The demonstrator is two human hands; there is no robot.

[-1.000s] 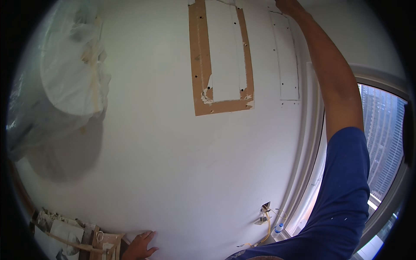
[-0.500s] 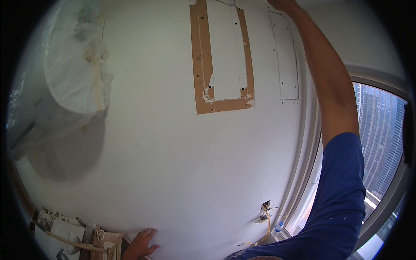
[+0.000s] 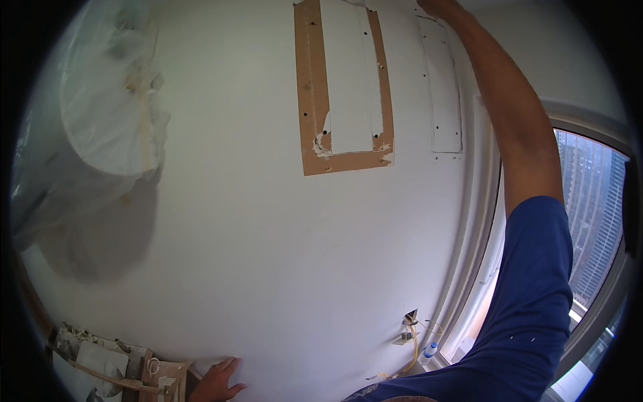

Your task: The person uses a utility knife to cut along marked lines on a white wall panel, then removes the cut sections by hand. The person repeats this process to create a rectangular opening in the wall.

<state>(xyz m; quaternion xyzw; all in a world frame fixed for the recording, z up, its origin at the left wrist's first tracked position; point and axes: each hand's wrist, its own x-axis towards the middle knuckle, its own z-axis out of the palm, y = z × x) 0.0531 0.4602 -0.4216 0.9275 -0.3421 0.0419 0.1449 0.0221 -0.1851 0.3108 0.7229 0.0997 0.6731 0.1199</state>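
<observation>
At the lower edge my left hand (image 3: pixel 218 380) lies against the white wall (image 3: pixel 268 268), fingers stretched out and thumb apart, holding nothing I can see. My right arm reaches high up the right side, and my right hand (image 3: pixel 439 8) is cut off by the top edge, so its fingers and anything in them are hidden. Just below it, a narrow rectangular patch (image 3: pixel 442 94) is outlined in the wall with dark screw holes. To the left of that patch, a larger cut-out is framed by brown exposed board (image 3: pixel 313 100), with screw holes and torn white edges.
Plastic sheeting (image 3: pixel 100 120) wraps a bulky thing at upper left. A wooden box (image 3: pixel 161 375) and scraps stand beside my left hand. Yellow wires (image 3: pixel 414 342) hang from an open socket hole (image 3: pixel 410 317), near a plastic bottle (image 3: pixel 430 350). A window (image 3: pixel 586 208) is at right.
My right forearm and sleeve have shifted slightly to the right in the picture. The left hand stays by the wall in nearly the same place.
</observation>
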